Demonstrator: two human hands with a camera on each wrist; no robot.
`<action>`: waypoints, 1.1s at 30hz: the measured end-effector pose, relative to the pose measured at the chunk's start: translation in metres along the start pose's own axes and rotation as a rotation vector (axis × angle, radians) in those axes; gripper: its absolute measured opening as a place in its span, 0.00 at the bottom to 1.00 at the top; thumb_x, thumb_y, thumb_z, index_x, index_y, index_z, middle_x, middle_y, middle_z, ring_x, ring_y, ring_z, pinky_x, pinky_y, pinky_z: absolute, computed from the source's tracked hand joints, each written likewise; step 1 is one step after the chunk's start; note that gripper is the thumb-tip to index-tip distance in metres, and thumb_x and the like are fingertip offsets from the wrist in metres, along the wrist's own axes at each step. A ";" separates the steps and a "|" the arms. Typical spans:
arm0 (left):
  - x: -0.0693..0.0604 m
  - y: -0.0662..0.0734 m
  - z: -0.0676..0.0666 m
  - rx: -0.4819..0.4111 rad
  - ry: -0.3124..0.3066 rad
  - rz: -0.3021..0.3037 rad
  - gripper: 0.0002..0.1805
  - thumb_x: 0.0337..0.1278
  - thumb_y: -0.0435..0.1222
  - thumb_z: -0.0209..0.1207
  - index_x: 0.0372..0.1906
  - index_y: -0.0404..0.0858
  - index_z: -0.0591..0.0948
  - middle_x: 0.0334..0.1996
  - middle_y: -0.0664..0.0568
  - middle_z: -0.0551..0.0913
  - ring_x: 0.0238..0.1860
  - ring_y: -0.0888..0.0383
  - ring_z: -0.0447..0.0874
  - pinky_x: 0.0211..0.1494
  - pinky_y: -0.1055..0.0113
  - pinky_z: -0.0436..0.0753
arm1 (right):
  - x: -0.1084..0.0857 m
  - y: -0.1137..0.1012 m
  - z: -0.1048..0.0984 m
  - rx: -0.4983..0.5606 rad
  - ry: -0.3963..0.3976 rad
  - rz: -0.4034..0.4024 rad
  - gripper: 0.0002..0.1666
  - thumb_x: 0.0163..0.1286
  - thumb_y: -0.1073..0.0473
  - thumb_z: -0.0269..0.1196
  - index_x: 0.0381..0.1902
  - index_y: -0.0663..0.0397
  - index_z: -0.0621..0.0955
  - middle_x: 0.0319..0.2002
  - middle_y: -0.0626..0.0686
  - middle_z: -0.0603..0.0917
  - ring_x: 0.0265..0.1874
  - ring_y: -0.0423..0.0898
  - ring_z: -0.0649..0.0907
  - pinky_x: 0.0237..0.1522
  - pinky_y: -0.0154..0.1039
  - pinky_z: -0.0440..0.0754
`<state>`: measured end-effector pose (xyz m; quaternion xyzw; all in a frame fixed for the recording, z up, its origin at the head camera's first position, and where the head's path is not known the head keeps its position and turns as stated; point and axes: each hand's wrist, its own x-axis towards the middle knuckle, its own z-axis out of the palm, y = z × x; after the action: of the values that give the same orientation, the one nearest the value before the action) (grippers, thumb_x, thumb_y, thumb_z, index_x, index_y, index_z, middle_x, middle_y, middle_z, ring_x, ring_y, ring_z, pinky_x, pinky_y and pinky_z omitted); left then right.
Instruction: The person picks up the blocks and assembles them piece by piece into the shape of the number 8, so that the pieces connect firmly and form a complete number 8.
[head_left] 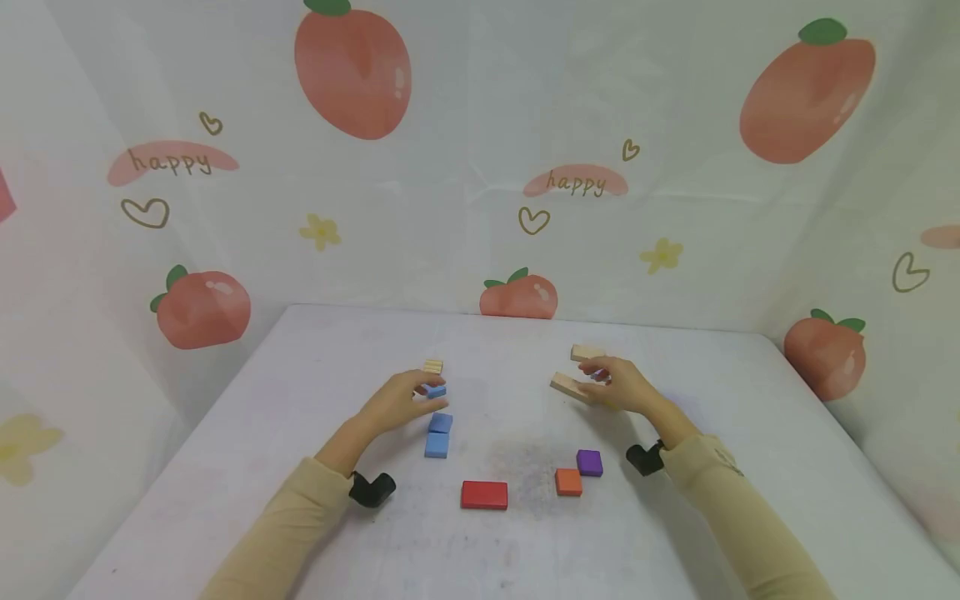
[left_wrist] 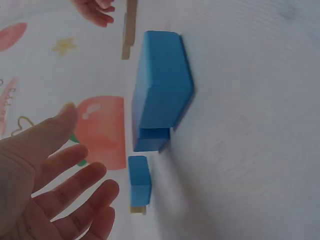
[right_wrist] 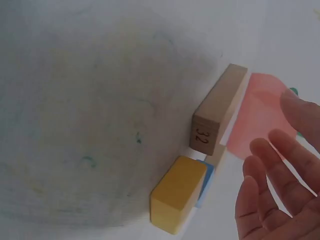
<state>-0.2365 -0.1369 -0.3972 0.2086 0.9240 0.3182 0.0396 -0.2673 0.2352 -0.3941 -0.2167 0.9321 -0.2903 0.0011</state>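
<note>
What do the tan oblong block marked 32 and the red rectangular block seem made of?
The tan oblong block marked 32 seems bare, matte wood: natural tan colour, dark digits. The red rectangular block has smooth, even colour, suggesting paint over wood, though plastic is possible.

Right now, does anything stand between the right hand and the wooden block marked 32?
Nothing visible does: in the right wrist view, the gap between the right hand and the wooden block marked 32 shows only the printed backdrop. The yellow block lies to one side, not between them.
</note>
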 end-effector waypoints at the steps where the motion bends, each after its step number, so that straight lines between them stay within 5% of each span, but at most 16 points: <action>1: 0.000 -0.002 0.001 -0.015 -0.012 -0.003 0.23 0.57 0.42 0.61 0.54 0.34 0.77 0.51 0.43 0.81 0.48 0.49 0.79 0.50 0.56 0.79 | 0.001 0.002 0.000 0.001 -0.013 0.008 0.21 0.60 0.63 0.63 0.49 0.71 0.77 0.46 0.68 0.81 0.40 0.57 0.81 0.44 0.49 0.79; 11: 0.000 -0.011 0.007 -0.091 -0.102 -0.043 0.21 0.50 0.39 0.66 0.49 0.35 0.80 0.42 0.45 0.82 0.37 0.58 0.75 0.36 0.70 0.75 | 0.008 0.008 0.005 0.045 -0.079 0.102 0.21 0.58 0.62 0.66 0.48 0.67 0.79 0.44 0.65 0.82 0.36 0.50 0.80 0.35 0.35 0.75; 24: 0.001 -0.027 0.011 -0.176 -0.181 -0.024 0.17 0.50 0.39 0.65 0.46 0.36 0.82 0.42 0.46 0.83 0.34 0.61 0.74 0.38 0.70 0.74 | 0.013 0.010 0.011 0.054 -0.089 0.137 0.21 0.56 0.63 0.67 0.47 0.67 0.79 0.43 0.65 0.83 0.37 0.51 0.81 0.37 0.39 0.78; 33: 0.003 -0.027 0.013 -0.194 -0.199 -0.073 0.16 0.50 0.40 0.65 0.45 0.38 0.83 0.42 0.48 0.83 0.34 0.60 0.73 0.37 0.70 0.74 | 0.014 0.010 0.013 0.053 -0.089 0.158 0.20 0.56 0.62 0.68 0.46 0.67 0.80 0.43 0.65 0.83 0.39 0.54 0.82 0.44 0.46 0.79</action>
<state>-0.2466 -0.1478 -0.4237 0.2005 0.8874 0.3820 0.1627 -0.2829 0.2299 -0.4085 -0.1550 0.9372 -0.3041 0.0714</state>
